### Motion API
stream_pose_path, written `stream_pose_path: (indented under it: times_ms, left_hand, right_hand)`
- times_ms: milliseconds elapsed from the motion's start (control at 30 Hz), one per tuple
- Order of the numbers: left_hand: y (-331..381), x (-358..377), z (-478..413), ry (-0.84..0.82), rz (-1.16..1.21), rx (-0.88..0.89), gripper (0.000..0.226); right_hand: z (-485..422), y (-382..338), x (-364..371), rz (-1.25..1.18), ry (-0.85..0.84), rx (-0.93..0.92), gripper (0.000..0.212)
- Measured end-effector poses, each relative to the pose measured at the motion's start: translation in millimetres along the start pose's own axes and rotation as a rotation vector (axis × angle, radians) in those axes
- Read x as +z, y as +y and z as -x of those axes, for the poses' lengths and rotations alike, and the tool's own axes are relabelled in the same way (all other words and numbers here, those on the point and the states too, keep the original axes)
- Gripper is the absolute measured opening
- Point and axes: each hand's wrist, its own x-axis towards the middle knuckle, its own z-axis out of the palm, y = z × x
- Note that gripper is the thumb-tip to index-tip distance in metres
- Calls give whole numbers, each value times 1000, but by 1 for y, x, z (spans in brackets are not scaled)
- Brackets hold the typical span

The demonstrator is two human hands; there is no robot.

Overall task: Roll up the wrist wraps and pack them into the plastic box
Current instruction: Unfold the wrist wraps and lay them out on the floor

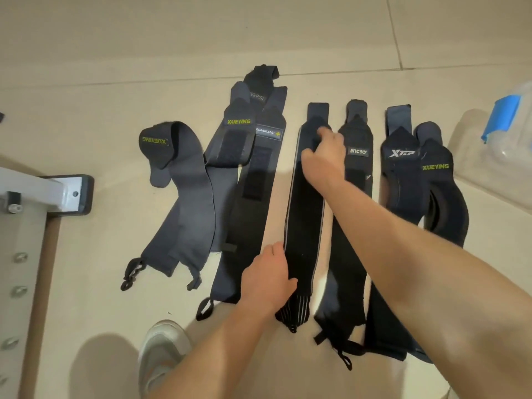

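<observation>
Several dark wrist wraps lie unrolled side by side on the pale floor. The middle one is a black wrap with grey edge stripes [305,214]. My right hand [324,154] pinches its far end, fingers curled on the fabric. My left hand [269,276] rests on its near end with the fingers lying flat against the left edge. At the far right edge stands the clear plastic box [506,156] with a blue clip [502,116]. It is only partly in view.
A wrap marked XUEYING [184,197] lies twisted at the left. Others marked XTEP [401,174] and with a white label [358,168] lie right of my arm. A white metal frame foot [66,194] stands at left. My shoe [162,349] is at the bottom.
</observation>
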Motion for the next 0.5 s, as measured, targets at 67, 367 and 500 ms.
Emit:
stream_pose_path:
  times_ms: [67, 367, 500]
  left_hand:
    - [0, -10, 5, 67, -9, -9, 53]
    - [-52, -105, -9, 557, 348, -307, 9]
    - [-100, -136, -40, 628, 533, -514, 9]
  right_hand:
    - [33, 5, 6, -59, -125, -55, 42]
    - [95, -10, 36, -88, -455, -49, 49]
    - [60, -41, 58, -196, -331, -67, 54]
